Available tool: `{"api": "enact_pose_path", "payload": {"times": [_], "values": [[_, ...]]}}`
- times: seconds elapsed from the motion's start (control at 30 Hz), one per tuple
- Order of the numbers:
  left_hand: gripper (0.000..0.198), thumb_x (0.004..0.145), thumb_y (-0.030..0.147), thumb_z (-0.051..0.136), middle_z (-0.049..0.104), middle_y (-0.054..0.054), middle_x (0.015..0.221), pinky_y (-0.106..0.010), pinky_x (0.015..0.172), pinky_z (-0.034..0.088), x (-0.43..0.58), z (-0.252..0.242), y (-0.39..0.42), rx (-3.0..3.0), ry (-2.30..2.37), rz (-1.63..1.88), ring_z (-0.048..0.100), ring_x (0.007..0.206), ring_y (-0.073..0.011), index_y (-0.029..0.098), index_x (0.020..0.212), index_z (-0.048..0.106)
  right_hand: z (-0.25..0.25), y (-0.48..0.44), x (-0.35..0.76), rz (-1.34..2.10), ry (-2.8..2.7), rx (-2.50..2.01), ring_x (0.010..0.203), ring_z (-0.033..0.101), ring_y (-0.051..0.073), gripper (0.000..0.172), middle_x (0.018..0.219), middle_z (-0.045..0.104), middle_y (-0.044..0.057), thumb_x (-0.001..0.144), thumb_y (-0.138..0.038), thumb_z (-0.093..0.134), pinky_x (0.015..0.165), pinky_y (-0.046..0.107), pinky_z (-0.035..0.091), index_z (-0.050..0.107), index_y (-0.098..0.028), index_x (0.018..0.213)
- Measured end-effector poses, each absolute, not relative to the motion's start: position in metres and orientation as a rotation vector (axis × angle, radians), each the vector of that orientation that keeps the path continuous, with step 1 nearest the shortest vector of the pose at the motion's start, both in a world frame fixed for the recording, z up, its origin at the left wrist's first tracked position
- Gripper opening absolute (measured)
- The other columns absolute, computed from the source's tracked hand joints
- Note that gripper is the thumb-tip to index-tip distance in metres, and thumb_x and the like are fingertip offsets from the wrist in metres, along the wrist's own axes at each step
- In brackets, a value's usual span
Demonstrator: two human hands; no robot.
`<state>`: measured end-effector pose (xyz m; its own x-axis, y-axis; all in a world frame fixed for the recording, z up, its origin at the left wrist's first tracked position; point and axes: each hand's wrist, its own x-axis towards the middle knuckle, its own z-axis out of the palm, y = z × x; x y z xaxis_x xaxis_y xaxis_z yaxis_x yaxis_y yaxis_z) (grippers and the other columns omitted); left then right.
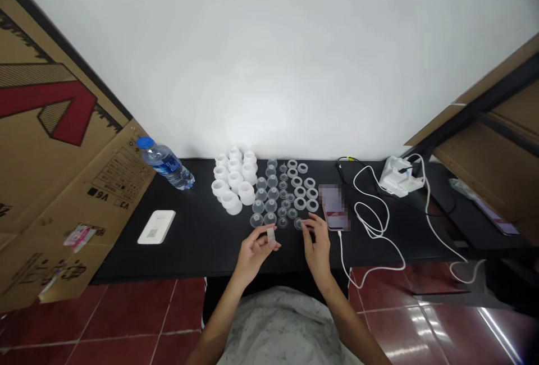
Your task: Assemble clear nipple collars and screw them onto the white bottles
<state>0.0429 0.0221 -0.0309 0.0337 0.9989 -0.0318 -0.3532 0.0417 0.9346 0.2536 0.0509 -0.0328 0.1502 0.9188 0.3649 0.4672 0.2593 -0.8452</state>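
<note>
1 translucent piece point(270, 235) in left fingers point(258, 232), clear domes point(273, 193)

Cardboard box point(54, 165): "V6" and "V3" beside small squares; bottle label point(169, 165) unreadable.

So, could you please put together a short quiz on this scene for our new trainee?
1. Which hand holds the translucent squarish piece?
2. True or false: the white cable is plugged into the phone at its near edge.
3. What lies between the white cups and the pale rings?
A) the water bottle
B) the clear domes
C) the cardboard box

Key:
1. The left hand.
2. True.
3. B.
</note>
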Motion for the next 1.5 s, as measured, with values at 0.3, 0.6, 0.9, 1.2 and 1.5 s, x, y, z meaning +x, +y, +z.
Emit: {"api": "enact_pose_path", "payload": {"times": [0.3, 0.6, 0.9, 1.2, 1.5], "values": [[0.050, 0.086, 0.036, 0.091, 0.075, -0.007, 0.109, -0.031, 0.084, 0.065, 0.051, -0.037, 0.018, 0.965, 1.010, 1.380, 0.075, 0.092, -0.0182, 0.023, 0.132, 0.076, -0.016, 0.039, 0.260, 0.351, -1.600, -1.175, 0.111, 0.076, 0.028, 0.010, 0.120, 0.076, 0.011, 0.101, -0.022, 0.074, 0.093, 0.045, 0.067, 0.076, -0.025, 0.110], [0.047, 0.092, 0.035, 0.085, 0.081, -0.011, 0.115, -0.036, 0.093, 0.066, 0.052, -0.037, 0.018, 1.037, 1.048, 1.306, 0.079, 0.098, -0.0209, 0.021, 0.136, 0.073, -0.004, 0.037, 0.246, 0.471, -1.838, -1.058, 0.117, 0.076, 0.026, 0.030, 0.128, 0.076, 0.011, 0.105, -0.014, 0.061, 0.101, 0.044, 0.067, 0.070, -0.029, 0.129], [0.040, 0.095, 0.035, 0.081, 0.080, -0.008, 0.115, -0.038, 0.088, 0.070, 0.060, -0.042, 0.015, 1.262, 1.141, 1.326, 0.081, 0.095, -0.0215, 0.024, 0.133, 0.072, -0.008, 0.029, 0.241, 0.991, -1.678, -1.002, 0.116, 0.076, 0.026, 0.038, 0.140, 0.071, 0.011, 0.106, -0.023, 0.062, 0.105, 0.044, 0.064, 0.063, -0.031, 0.143], [0.037, 0.101, 0.030, 0.073, 0.073, -0.009, 0.127, -0.040, 0.093, 0.070, 0.060, -0.041, 0.012, 1.460, 1.149, 1.270, 0.079, 0.107, -0.0230, 0.027, 0.138, 0.071, -0.004, 0.025, 0.240, 1.121, -1.674, -1.009, 0.121, 0.075, 0.027, 0.055, 0.153, 0.063, 0.015, 0.106, -0.031, 0.065, 0.110, 0.048, 0.061, 0.049, -0.030, 0.158], [0.036, 0.091, 0.039, 0.086, 0.077, -0.007, 0.108, -0.035, 0.079, 0.072, 0.066, -0.043, 0.013, 1.280, 1.204, 1.365, 0.082, 0.089, -0.0218, 0.022, 0.121, 0.077, -0.014, 0.025, 0.233, 1.378, -1.342, -0.868, 0.124, 0.076, 0.034, 0.059, 0.155, 0.064, 0.022, 0.103, -0.061, 0.065, 0.108, 0.058, 0.060, 0.046, -0.030, 0.150]]}}
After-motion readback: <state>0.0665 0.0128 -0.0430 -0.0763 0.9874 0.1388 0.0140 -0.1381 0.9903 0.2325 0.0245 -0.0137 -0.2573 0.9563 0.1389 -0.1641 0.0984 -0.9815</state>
